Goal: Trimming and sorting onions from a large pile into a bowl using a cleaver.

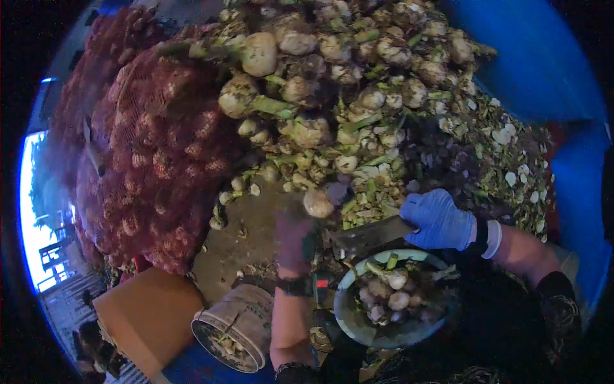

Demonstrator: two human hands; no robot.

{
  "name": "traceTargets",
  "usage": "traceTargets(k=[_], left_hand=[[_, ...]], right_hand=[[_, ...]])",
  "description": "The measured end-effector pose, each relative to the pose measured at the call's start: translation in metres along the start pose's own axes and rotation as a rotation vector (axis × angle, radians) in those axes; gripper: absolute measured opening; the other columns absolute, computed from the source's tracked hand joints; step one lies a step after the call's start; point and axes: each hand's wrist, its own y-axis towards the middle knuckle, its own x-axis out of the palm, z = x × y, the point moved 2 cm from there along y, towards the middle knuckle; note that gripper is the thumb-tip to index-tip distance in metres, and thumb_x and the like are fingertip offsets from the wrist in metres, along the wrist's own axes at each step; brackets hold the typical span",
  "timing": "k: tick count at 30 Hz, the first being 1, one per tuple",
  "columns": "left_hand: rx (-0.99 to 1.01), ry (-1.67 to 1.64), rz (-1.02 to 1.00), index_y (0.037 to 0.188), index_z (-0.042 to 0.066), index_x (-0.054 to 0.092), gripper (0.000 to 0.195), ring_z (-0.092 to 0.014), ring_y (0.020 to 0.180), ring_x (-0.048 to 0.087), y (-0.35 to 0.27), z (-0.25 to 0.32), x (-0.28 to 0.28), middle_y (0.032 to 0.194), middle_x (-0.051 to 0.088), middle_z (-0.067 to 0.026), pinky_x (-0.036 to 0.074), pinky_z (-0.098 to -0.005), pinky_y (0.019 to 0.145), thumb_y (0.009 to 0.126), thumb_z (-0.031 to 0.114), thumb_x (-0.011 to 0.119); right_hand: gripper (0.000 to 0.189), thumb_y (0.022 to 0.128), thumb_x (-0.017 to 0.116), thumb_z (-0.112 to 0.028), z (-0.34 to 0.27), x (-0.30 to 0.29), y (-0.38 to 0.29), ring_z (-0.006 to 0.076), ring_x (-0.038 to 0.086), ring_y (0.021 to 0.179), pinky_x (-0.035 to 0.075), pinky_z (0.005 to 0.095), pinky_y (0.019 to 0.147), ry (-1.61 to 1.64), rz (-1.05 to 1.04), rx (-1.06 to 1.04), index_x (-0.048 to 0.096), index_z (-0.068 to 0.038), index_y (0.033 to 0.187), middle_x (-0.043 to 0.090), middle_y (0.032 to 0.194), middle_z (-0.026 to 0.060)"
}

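My right hand (434, 218), in a light blue glove, is closed on the handle end of a broad flat blade (371, 234), which points left above a basin. My left hand (295, 240) is blurred by motion and looks gloved. Its fingers are beside a pale garlic bulb (317, 203); whether they grip it cannot be made out. The round basin (341, 314) holds several garlic bulbs with short stems. Beyond both hands rises a large heap of garlic bulbs (307, 132) with cut green stems.
Red mesh sacks (158, 144) full of garlic stand at the left. A brown cardboard box (148, 317) and a tipped bucket (244, 312) with some garlic inside lie at the lower left. Blue sheeting (532, 57) borders the heap at the right, beside scattered garlic trimmings (508, 163).
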Motion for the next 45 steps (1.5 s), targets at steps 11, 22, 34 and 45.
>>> traceTargets(k=[11, 22, 34, 45], left_hand=[[-0.140, 0.031, -0.283, 0.130, 0.004, 0.036, 0.053, -0.026, 0.101, 0.058, -0.100, 0.011, 0.084, 0.117, 0.055, -0.0158, 0.048, -0.0369, 0.087, 0.090, 0.036, 0.046], [-0.345, 0.058, -0.231, 0.127, 0.002, 0.039, 0.055, -0.022, 0.101, 0.056, -0.122, -0.014, 0.101, 0.112, 0.056, -0.0110, 0.047, -0.0348, 0.090, 0.093, 0.044, 0.041], [-0.295, -0.442, -0.027, 0.107, 0.005, 0.056, 0.034, -0.015, 0.084, 0.059, -0.094, 0.057, 0.126, 0.089, 0.061, -0.0032, 0.048, -0.0306, 0.078, 0.082, 0.029, 0.059], [-0.135, -1.210, 0.244, 0.099, 0.006, 0.056, 0.029, -0.023, 0.095, 0.058, -0.093, 0.022, 0.149, 0.104, 0.059, -0.0132, 0.053, -0.0310, 0.070, 0.087, 0.032, 0.057]], right_hand=[[0.039, 0.057, 0.068, -0.036, -0.011, -0.016, -0.021, 0.0291, 0.056, 0.064, 0.041, 0.0422, 0.053, -0.110, -0.123, -0.088, 0.058, -0.009, 0.084, 0.053, 0.078, 0.0099], [0.042, 0.056, 0.069, -0.038, -0.001, 0.001, -0.036, 0.0280, 0.056, 0.064, 0.042, 0.0407, 0.054, -0.095, -0.105, -0.073, 0.058, -0.009, 0.085, 0.054, 0.083, 0.0103], [0.025, 0.069, 0.060, -0.032, 0.073, 0.018, -0.064, 0.0339, 0.061, 0.069, 0.046, 0.0447, 0.058, -0.041, -0.118, 0.338, 0.061, -0.008, 0.076, 0.060, 0.076, 0.0164], [0.022, 0.074, 0.060, -0.027, 0.016, 0.021, -0.043, 0.0363, 0.055, 0.056, 0.043, 0.0421, 0.049, 0.355, 0.124, 0.273, 0.058, -0.006, 0.075, 0.053, 0.060, 0.0159]])
